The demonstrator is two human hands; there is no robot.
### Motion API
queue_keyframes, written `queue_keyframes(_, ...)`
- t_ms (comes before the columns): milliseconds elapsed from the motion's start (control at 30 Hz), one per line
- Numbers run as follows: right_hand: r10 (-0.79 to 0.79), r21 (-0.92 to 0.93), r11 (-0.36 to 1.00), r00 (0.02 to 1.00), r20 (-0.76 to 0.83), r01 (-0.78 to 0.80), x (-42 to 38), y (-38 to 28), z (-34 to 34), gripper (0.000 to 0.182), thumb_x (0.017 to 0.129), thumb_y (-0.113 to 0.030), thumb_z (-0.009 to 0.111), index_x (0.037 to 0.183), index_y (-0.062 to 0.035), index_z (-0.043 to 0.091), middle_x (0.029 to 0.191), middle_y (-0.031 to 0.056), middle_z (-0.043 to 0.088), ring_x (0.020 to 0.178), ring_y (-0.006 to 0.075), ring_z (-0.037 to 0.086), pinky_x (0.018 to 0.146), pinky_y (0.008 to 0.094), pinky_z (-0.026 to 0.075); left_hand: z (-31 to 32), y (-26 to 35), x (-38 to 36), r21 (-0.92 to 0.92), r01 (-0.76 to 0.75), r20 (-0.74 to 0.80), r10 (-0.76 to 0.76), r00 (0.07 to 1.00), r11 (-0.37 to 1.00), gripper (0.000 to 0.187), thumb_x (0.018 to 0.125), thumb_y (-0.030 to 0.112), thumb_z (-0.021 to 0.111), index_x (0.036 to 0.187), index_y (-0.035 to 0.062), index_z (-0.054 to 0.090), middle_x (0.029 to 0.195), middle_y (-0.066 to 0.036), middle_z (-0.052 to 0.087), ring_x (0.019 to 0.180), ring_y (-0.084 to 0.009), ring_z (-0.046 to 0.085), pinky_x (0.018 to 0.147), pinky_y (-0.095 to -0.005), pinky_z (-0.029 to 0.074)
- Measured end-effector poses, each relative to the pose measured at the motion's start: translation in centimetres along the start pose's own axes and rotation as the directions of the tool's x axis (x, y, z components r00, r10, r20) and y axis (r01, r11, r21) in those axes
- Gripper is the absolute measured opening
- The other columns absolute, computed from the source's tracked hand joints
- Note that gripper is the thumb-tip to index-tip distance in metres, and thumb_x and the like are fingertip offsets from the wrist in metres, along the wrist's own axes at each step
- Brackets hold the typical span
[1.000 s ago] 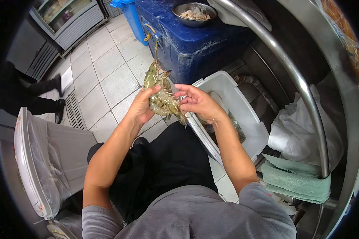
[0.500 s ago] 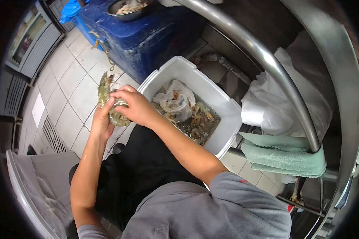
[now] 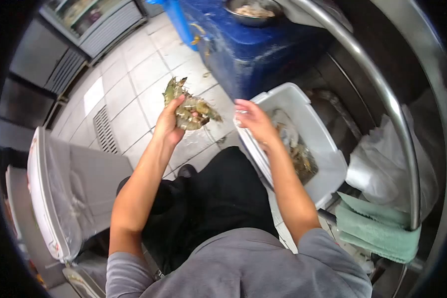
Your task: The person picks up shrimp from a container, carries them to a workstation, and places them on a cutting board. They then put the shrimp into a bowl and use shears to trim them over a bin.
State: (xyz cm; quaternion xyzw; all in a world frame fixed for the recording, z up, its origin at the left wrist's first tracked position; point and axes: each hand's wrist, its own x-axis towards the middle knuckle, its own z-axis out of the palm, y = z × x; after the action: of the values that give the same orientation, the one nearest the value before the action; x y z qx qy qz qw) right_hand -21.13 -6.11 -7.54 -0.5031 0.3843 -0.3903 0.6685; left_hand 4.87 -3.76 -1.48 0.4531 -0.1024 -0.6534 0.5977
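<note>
A: What lies nearest?

B: A grey shirt (image 3: 243,268) and black trousers (image 3: 208,193); at left, a white bin (image 3: 104,161), the reddish marks on its rim too small to read.

A: And the hands?

B: The left hand (image 3: 169,124) grips a cluster of shrimps (image 3: 186,121) above the tiled floor (image 3: 134,119), thumb across the top. One shrimp's long axis runs away from the body, its end pointing forward; another lies crosswise, its tip directed right and slightly nearer. The right hand (image 3: 256,121), blurred, shows fingers loosely parted near the shrimps, at the left rim of a white tub (image 3: 325,144).

A: Beyond these?

B: A blue container (image 3: 253,64) bearing a metal bowl (image 3: 256,21); farthest, a glass-fronted cabinet (image 3: 115,31).
</note>
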Motion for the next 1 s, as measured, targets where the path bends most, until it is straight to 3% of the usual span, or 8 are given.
queue_keyframes(100, 0.122, 0.057, 0.992, 0.983, -0.138, -0.115, -0.5, 0.1, -1.4, 0.044, 0.092, -0.017, 0.068, 0.133, -0.0103, 0.055, 0.121, 0.0057, 0.059, 0.101, 0.0134, 0.059, 0.083, 0.0289, 0.049, -2.0, 2.3, 1.2, -0.047, -0.050, -0.072, 0.046, 0.996, 0.998, 0.027, 0.090, 0.019, 0.067, 0.109, 0.0038, 0.055, 0.093, -0.014, 0.063, 0.075, -0.0258, 0.063, 0.066, -0.0385, 0.057)
queue_keyframes(400, 0.176, 0.115, 0.980, 0.977, -0.119, -0.163, -0.6, 0.0, -2.8, 0.039, 0.097, -0.024, 0.065, 0.131, -0.0081, 0.054, 0.111, 0.0017, 0.061, 0.092, 0.0102, 0.062, 0.074, 0.0247, 0.050, -4.0, 3.9, 2.1, -0.070, -0.107, -0.108, 0.099, 0.989, 0.992, 0.026, 0.091, 0.019, 0.066, 0.109, 0.0034, 0.055, 0.093, -0.015, 0.063, 0.075, -0.0258, 0.062, 0.067, -0.0383, 0.057)
queue_keyframes(500, 0.152, 0.112, 0.985, 0.967, -0.205, -0.132, -0.1, -1.1, -3.3, 0.039, 0.097, -0.022, 0.064, 0.131, -0.0069, 0.054, 0.098, 0.0009, 0.062, 0.082, 0.0088, 0.061, 0.071, 0.0227, 0.049, -3.8, 4.0, 1.9, -0.078, -0.111, -0.084, 0.104, 0.991, 0.991, 0.027, 0.092, 0.019, 0.066, 0.110, 0.0035, 0.055, 0.094, -0.016, 0.063, 0.076, -0.0258, 0.063, 0.066, -0.0380, 0.058)
queue_keyframes(600, 0.035, 0.093, 0.996, 0.944, -0.327, -0.005, 1.4, -4.0, -5.6, 0.039, 0.096, -0.015, 0.063, 0.132, -0.0041, 0.053, 0.071, -0.0011, 0.057, 0.065, 0.0069, 0.056, 0.062, 0.0211, 0.048, -3.7, 5.4, 1.6, -0.093, -0.143, -0.050, 0.139, 0.989, 0.985, 0.029, 0.091, 0.019, 0.068, 0.112, 0.0030, 0.054, 0.097, -0.015, 0.063, 0.077, -0.0257, 0.063, 0.066, -0.0368, 0.057)
queue_keyframes(700, -0.210, -0.061, 0.977, 0.886, -0.414, 0.203, 3.8, -8.4, -8.3, 0.042, 0.095, -0.013, 0.063, 0.134, -0.0036, 0.050, 0.081, 0.0016, 0.061, 0.069, 0.0080, 0.059, 0.062, 0.0226, 0.049, -3.6, 7.3, 1.0, -0.092, -0.194, -0.060, 0.189, 0.980, 0.977, 0.030, 0.091, 0.019, 0.068, 0.113, 0.0030, 0.055, 0.098, -0.014, 0.063, 0.079, -0.0252, 0.063, 0.066, -0.0353, 0.057)
queue_keyframes(800, -0.220, -0.009, 0.971, 0.870, -0.440, 0.241, 5.0, -13.7, -9.6, 0.051, 0.092, -0.012, 0.067, 0.138, -0.0037, 0.046, 0.103, 0.0080, 0.065, 0.078, 0.0115, 0.063, 0.063, 0.0232, 0.051, -3.2, 9.1, 0.2, -0.103, -0.241, -0.064, 0.235, 0.970, 0.965, 0.030, 0.091, 0.019, 0.068, 0.113, 0.0033, 0.056, 0.100, -0.013, 0.064, 0.081, -0.0246, 0.064, 0.066, -0.0341, 0.057)
queue_keyframes(967, -0.272, -0.127, 0.962, 0.820, -0.504, 0.241, 6.0, -17.4, -14.6, 0.049, 0.097, -0.020, 0.063, 0.140, -0.0061, 0.044, 0.110, 0.0079, 0.064, 0.083, 0.0135, 0.062, 0.069, 0.0281, 0.053, -3.5, 10.5, 0.0, -0.131, -0.286, -0.083, 0.277, 0.957, 0.949, 0.029, 0.091, 0.019, 0.069, 0.113, 0.0035, 0.057, 0.102, -0.012, 0.065, 0.084, -0.0236, 0.064, 0.065, -0.0332, 0.056)
queue_keyframes(1000, -0.243, -0.033, 0.962, 0.792, -0.560, 0.271, 6.9, -17.6, -15.9, 0.045, 0.093, -0.024, 0.068, 0.131, -0.0070, 0.051, 0.109, 0.0080, 0.064, 0.082, 0.0151, 0.063, 0.067, 0.0277, 0.053, -3.5, 10.6, 0.0, -0.135, -0.300, -0.072, 0.293, 0.953, 0.944, 0.029, 0.092, 0.018, 0.069, 0.113, 0.0034, 0.057, 0.101, -0.012, 0.065, 0.084, -0.0234, 0.064, 0.064, -0.0328, 0.056)
